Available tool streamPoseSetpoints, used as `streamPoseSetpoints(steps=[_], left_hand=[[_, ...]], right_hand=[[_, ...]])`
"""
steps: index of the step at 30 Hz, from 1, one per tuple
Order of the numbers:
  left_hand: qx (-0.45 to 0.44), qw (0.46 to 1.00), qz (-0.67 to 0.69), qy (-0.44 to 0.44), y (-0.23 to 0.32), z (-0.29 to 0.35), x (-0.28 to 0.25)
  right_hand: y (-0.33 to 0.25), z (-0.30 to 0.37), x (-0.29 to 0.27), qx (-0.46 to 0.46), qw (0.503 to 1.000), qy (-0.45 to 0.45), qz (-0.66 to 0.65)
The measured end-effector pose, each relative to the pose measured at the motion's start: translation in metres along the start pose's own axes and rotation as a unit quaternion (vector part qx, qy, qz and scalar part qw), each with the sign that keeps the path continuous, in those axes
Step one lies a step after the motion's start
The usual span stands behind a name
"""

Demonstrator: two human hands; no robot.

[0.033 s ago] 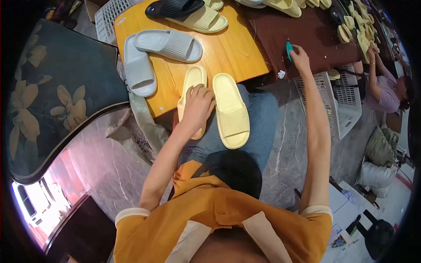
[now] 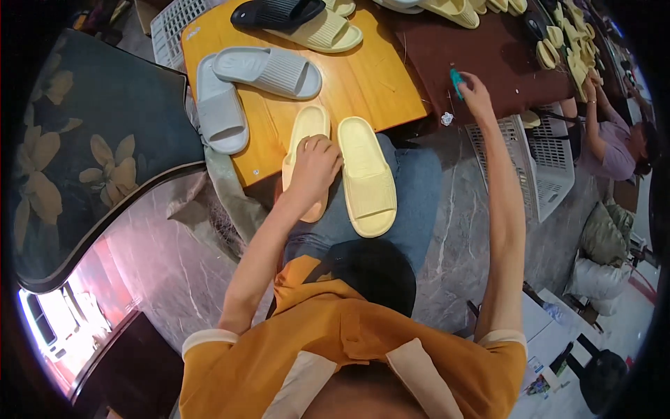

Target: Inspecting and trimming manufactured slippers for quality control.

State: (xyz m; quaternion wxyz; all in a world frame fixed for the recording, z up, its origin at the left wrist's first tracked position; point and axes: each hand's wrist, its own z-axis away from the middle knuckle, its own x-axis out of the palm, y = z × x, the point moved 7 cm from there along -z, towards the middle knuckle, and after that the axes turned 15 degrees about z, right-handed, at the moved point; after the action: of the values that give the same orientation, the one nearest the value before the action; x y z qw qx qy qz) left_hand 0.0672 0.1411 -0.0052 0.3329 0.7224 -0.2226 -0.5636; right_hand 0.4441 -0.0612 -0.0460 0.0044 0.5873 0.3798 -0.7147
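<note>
A pale yellow slide sandal (image 2: 308,123) lies toe toward me, partly on the table edge and partly over my lap. My left hand (image 2: 315,162) covers its middle with curled fingers closed on it; the strap is largely hidden. Beside it, to the right, lies a matching yellow slide sandal (image 2: 367,174), untouched, its ribbed strap in plain sight. Out to the far right, my right hand (image 2: 477,96) pinches a small teal-handled tool (image 2: 457,83) over the brown cloth. The tool's dark tip points away from me; its exact kind is too small to tell.
Two grey slides (image 2: 269,72) and a black slide (image 2: 279,15) sit on the wooden table (image 2: 356,84). More yellow sandals lie on the brown cloth (image 2: 488,56). White crates (image 2: 541,167) stand below right, near another person (image 2: 614,143). A dark floral chair (image 2: 112,153) is at left.
My right hand has shifted slightly left with the teal tool, which is tilted more to the left now. My left hand and both yellow sandals have stayed practically in place.
</note>
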Motion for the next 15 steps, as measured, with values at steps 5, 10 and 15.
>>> streamPoseSetpoints(steps=[5, 10, 15], left_hand=[[-0.111, 0.97, 0.215, -0.012, -0.017, -0.007, -0.015], [-0.212, 0.902, 0.377, 0.011, -0.045, -0.002, -0.002], [-0.166, 0.894, 0.412, 0.062, -0.04, -0.001, -0.003]], right_hand=[[-0.138, 0.12, -0.004, -0.178, 0.963, -0.196, -0.049], [-0.196, 0.194, 0.005, -0.229, 0.915, -0.321, 0.087], [-0.207, 0.203, 0.025, -0.27, 0.899, -0.289, 0.189]])
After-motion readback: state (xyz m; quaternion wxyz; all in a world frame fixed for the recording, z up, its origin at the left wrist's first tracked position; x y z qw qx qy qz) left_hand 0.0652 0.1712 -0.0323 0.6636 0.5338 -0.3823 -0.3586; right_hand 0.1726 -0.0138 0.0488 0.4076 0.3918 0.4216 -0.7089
